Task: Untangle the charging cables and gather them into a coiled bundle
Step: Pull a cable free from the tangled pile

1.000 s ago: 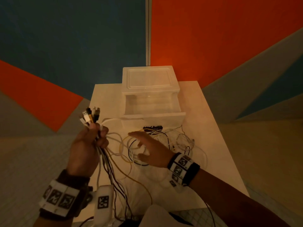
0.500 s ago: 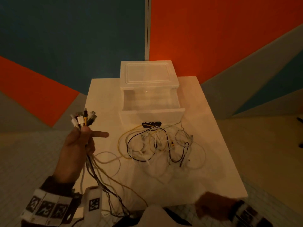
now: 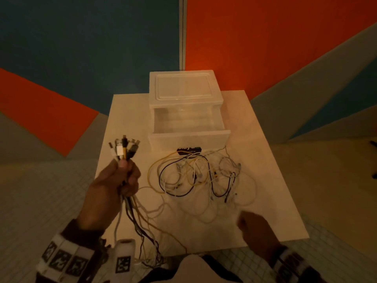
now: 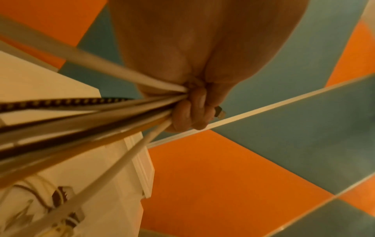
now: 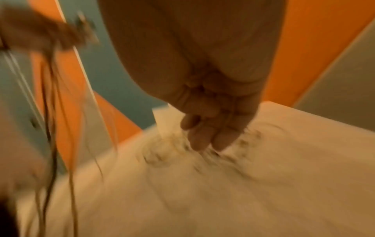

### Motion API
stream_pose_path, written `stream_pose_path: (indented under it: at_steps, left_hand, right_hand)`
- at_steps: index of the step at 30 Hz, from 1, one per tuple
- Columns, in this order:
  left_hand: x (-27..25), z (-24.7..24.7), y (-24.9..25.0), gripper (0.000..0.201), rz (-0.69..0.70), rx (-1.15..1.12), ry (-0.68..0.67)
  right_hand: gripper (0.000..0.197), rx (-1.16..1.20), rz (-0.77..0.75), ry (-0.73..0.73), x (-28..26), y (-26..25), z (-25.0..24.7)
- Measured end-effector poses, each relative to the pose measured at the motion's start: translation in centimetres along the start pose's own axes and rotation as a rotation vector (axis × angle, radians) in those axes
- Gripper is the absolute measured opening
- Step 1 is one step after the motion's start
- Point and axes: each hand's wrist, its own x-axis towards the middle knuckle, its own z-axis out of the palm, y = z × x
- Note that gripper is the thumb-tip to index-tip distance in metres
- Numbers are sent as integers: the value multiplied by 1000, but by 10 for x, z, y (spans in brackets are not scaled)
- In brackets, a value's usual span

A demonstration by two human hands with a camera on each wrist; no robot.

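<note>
**Plug ends gathered, tangle still waiting on the desk**

A white desk (image 3: 265,139) fills the centre of the head view, its near edge running along the lower frame and its left edge just beside the raised hand; open floor shows beyond both. A clear drawer box (image 3: 186,111) with its drawer pulled out stands at the upper middle, closing off the far side. Below it, at centre, lies the loose tangle of charging cables (image 3: 195,176), yellow, black and white loops crossing one another, with bare desk to the right and in front, room enough, likely, to draw strands free. At left centre the left hand (image 3: 114,186) holds its grip clenched round a bunch of cables just under their plug ends (image 3: 124,148), probably so the ends stay aligned while the tails hang off the near edge. At lower right the right hand (image 3: 257,229) hovers above the near edge, blurred, fingers loosely curled and holding nothing.
</note>
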Motion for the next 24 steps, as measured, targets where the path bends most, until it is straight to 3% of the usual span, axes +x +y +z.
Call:
stream_pose_path:
  at_steps: [1,3,5,6,9,11,13,15,20,24]
  left_hand:
    - [0,6,-4,20,-19,-6,-5]
    - [1,14,-12,20,-60,-32,-18]
    - [0,24,-20,21,-84,-29,-35]
    - [-1,29,-23,21,-86,-25,-37]
    - [0,40,-24,22,-69,-9,-14]
    - [3,40,-23,21,-34,9,20]
    - [0,34,-24,21,-14,22,65]
    - [-6,29,-27,21,-7,16,120]
    - [-16,18,-34,19,38,-22,155]
    - [-16,19,-38,23,22,-63,132]
  right_hand:
    - [25,217,12,34,18,-37,-8]
    - [48,423,-146,-196,51,-100,-22]
    - [81,490,-310,-394,76,-145,-27]
    - [86,504,-348,-484,86,-163,-25]
    - [65,451,-345,-681,103,-205,5]
    - [31,527,-370,-853,97,-206,33]
    - [18,657,-266,-1003,84,-195,56]
    - [18,654,-184,-999,81,-188,63]
    - [28,329,-331,-845,77,-155,77]
    - [39,364,-153,-930,67,-137,89]
